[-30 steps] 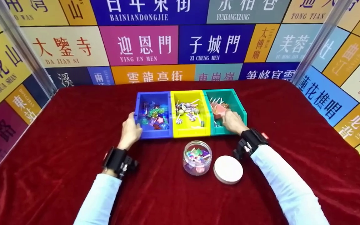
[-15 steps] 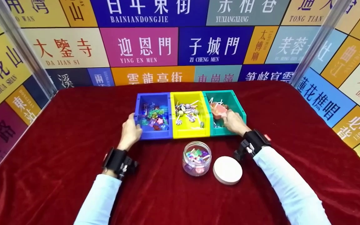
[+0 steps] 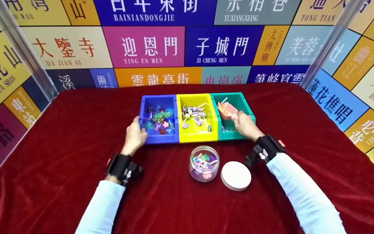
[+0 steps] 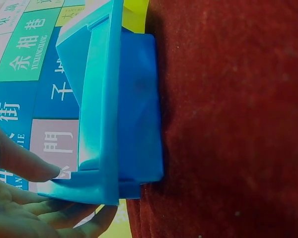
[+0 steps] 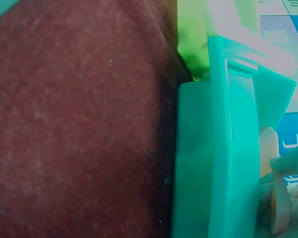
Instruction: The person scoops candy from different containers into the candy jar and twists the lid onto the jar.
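Note:
A pink scoop (image 3: 228, 111) is held by its handle in my right hand (image 3: 246, 126), inside the upper part of the green bin (image 3: 252, 112). White candy sticks poke up at the scoop's far edge. In the right wrist view, the bin's wall (image 5: 238, 148) partly hides the scoop and the fingers. My left hand (image 3: 135, 135) grips the outer left rim of the blue bin (image 3: 161, 139); the left wrist view has the thumb (image 4: 35, 166) over that rim and the fingers beneath. Shiny coloured pieces (image 3: 162, 118) lie in the blue bin.
Between them sits a yellow bin (image 3: 193, 137) with small lollipops (image 3: 193, 113). In front stands an open clear jar (image 3: 204, 174) partly filled with colourful pieces, and a white lid (image 3: 236, 175) lies beside it. Red velvet cloth (image 3: 76, 130) covers the table, with printed panels behind.
My right hand and the scoop have lifted slightly and shifted a little to the right, the scoop showing more fully above the green bin's contents. The left hand stays on the blue bin.

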A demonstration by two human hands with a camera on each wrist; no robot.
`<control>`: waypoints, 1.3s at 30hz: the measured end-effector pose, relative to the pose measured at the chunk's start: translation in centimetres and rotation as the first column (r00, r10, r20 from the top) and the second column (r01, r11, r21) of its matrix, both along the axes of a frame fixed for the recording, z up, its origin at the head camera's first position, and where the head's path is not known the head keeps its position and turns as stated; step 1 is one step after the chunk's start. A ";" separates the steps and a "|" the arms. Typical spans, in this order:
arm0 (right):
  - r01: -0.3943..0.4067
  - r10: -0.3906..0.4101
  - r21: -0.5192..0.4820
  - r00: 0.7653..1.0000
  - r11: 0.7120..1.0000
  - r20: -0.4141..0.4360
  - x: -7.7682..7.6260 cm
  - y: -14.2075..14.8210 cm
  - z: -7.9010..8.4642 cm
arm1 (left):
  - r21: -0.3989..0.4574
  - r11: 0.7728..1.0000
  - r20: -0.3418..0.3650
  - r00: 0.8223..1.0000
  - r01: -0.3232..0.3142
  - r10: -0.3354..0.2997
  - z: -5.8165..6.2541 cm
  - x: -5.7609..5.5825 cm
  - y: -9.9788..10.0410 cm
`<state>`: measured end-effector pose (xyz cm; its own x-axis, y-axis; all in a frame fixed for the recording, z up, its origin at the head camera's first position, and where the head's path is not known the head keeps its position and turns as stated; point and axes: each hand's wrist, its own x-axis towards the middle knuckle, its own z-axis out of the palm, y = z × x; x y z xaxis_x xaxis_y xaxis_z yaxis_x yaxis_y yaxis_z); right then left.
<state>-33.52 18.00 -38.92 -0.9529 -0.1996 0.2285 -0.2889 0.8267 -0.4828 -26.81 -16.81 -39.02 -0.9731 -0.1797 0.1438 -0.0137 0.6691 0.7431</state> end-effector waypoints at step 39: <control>-0.187 0.222 -0.333 0.973 0.924 0.069 6.6 4.1 3.4 | 0.172 0.738 -0.135 0.758 0.652 -0.638 0.7 3.6 6.3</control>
<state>-26.93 22.07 -35.52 -0.9210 -0.3246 0.2155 -0.3692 0.5500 -0.7491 -23.21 -10.49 -38.36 -0.8561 0.4570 0.2413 0.4190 0.3404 0.8418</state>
